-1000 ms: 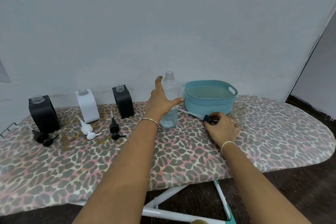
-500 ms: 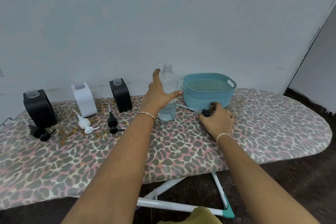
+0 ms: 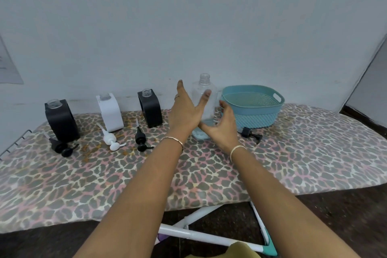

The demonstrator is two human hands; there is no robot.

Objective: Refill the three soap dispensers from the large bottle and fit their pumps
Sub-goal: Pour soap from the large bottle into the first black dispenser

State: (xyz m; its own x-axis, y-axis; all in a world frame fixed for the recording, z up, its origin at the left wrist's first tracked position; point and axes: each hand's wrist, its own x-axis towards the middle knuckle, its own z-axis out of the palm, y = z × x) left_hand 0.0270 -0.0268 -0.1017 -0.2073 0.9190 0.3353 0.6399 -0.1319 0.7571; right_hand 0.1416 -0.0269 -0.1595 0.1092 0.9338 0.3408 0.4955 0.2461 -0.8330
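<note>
The large bottle [image 3: 201, 85] is standing upright on the ironing board [image 3: 209, 176], open neck pointing up, holding a little bluish liquid. The left hand [image 3: 184, 112] is touching it, fingers straight; the right hand [image 3: 222, 130] is curving beside it, grip unclear.

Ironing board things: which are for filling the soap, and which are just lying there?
Job: tall clear plastic bottle; left black plastic dispenser; white dispenser; right black dispenser; left black pump; white pump; middle black pump.
Lying about: teal plastic basket.

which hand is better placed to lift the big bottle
Probably left: the left hand lies against the large bottle at mid-height, on the dispensers' side; the right hand is low at its base.
</note>
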